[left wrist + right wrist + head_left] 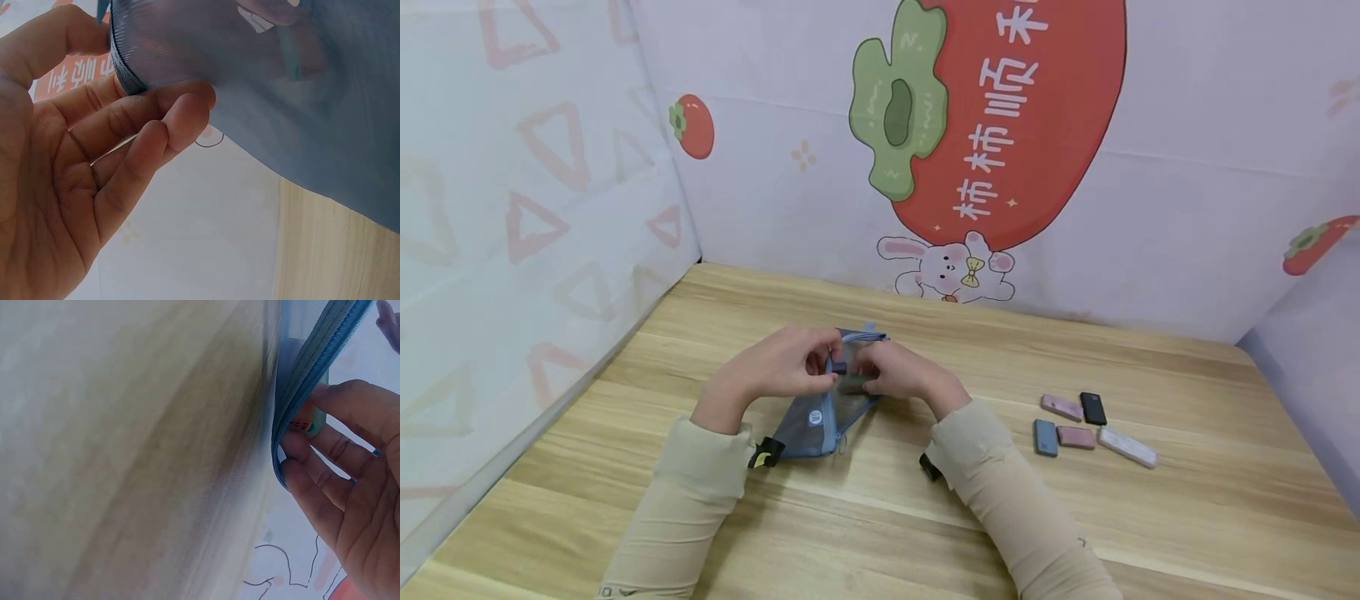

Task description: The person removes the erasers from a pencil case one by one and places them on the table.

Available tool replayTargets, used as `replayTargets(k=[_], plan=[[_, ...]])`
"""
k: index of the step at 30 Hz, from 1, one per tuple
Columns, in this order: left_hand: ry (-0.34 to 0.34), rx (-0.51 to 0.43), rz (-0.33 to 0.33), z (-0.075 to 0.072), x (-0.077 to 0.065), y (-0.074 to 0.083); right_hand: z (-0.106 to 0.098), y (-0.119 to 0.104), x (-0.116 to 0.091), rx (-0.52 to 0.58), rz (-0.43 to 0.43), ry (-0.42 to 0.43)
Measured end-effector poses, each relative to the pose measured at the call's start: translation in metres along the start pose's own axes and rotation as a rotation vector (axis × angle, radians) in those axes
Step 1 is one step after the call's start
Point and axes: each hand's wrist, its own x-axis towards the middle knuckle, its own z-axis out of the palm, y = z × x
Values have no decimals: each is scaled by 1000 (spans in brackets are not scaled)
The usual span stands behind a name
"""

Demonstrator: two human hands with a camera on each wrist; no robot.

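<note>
A blue zip pouch [808, 429] with see-through mesh sides lies tilted on the table, its zipped mouth spread open. My left hand [782, 362] pinches one side of the mouth; in the left wrist view, its thumb and fingers [181, 119] hold the zip edge. My right hand [898, 371] is at the mouth from the other side. In the right wrist view its fingers pinch a small green-and-orange block [306, 419] just inside the zip edge. A small dark purple piece [839, 367] shows at the opening between the hands. Things inside the pouch are blurred behind the mesh.
To the right on the wooden table [850, 533] lie several small blocks: pink ones [1077, 437], a black one [1093, 408], a blue one [1046, 437] and a longer white one [1127, 447]. Printed cloth walls [775, 208] stand behind and at the sides.
</note>
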Motion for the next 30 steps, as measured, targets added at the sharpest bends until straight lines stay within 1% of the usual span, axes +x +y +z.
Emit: replayTargets(k=[9,15,22,30], plan=[[-11,15,-31,1,0,-1,2,-2,-5,18,-34,24],[-7,18,-19,2,0,-3,4,-4,-9,55,-31,27],[-7,12,-23,2,0,-3,4,-8,-15,43,-35,52],[-11,12,-10,0,0,-1,5,-11,-22,75,-26,63]])
